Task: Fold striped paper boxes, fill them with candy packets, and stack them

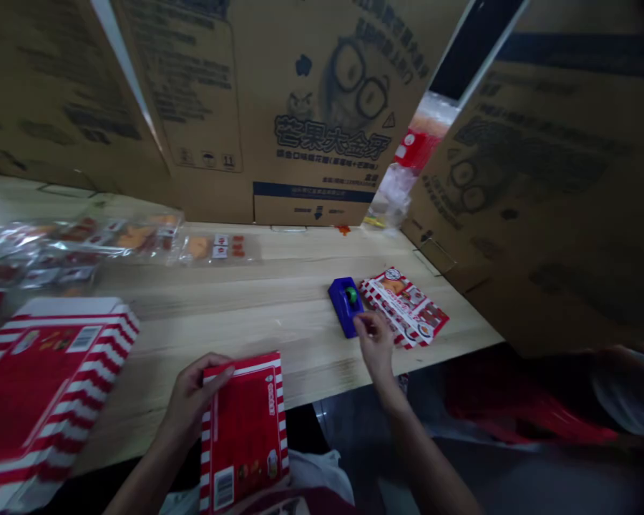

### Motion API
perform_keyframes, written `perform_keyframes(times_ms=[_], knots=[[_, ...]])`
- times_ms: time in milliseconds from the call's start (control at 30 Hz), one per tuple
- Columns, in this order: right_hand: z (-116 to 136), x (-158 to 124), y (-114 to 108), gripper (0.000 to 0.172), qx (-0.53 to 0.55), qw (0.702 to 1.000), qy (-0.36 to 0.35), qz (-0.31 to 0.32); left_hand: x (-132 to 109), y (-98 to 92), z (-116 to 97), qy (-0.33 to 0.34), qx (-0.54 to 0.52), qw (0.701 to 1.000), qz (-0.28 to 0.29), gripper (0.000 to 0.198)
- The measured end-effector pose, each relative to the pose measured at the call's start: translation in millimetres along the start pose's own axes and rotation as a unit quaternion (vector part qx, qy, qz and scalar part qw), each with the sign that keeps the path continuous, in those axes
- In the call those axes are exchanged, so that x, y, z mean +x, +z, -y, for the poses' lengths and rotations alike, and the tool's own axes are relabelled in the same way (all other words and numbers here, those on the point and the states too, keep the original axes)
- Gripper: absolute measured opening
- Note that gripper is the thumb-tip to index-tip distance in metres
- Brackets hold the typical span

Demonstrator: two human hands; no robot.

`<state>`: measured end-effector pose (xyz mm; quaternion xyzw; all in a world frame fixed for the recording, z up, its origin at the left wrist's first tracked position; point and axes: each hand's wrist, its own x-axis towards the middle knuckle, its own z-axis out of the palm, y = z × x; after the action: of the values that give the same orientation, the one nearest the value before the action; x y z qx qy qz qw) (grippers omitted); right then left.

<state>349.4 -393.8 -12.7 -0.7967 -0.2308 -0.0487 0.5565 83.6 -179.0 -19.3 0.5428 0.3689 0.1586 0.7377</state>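
My left hand [196,393] is closed on a flat red cardboard box [245,429] with red-and-white striped edges and a barcode, its thumb lying over the top left corner. The box is tilted in front of my body at the table's front edge. My right hand [378,347] pinches its thumb and fingers together at the near end of a blue tape dispenser [342,300] holding a small green roll [351,294]. Whatever is in the pinch is too small to make out. Right beside the dispenser lie red-and-white printed flat boxes [411,304].
A stack of flat striped boxes [48,386] stands at the left on the wooden table [290,307]. Clear packets [134,236] lie behind it. Large cardboard cartons [300,107] wall off the back and the right side [547,179]. Bagged red packaging [416,150] shows in the gap between them.
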Motion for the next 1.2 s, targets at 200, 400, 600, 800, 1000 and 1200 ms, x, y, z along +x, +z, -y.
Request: perform_keyframes(times_ms=[200,400,600,800,1000,1200], knots=[[-40,29,-25,0.027,0.04,0.993,0.111,-0.013,2,13.3,-9,0.0,0.0,1.0,0.03,0.029],[-44,18,-13,0.028,0.147,0.975,0.155,-0.06,1,13.3,-10,-0.002,-0.01,1.0,0.017,0.028],[-44,-12,-17,0.026,0.225,0.955,0.171,-0.094,3,14.8,-9,-0.014,-0.021,0.999,0.028,0.029],[-54,-28,-12,0.028,0.26,0.939,0.204,-0.096,-2,22.2,-12,0.037,-0.01,0.999,0.029,0.027],[-22,-29,-13,0.028,0.243,0.948,0.203,0.033,-8,23.2,-12,0.024,-0.06,0.997,0.048,0.029],[80,18,54,0.023,0.099,0.788,-0.101,0.599,-6,29.6,-12,0.048,-0.053,0.993,0.092,0.026]])
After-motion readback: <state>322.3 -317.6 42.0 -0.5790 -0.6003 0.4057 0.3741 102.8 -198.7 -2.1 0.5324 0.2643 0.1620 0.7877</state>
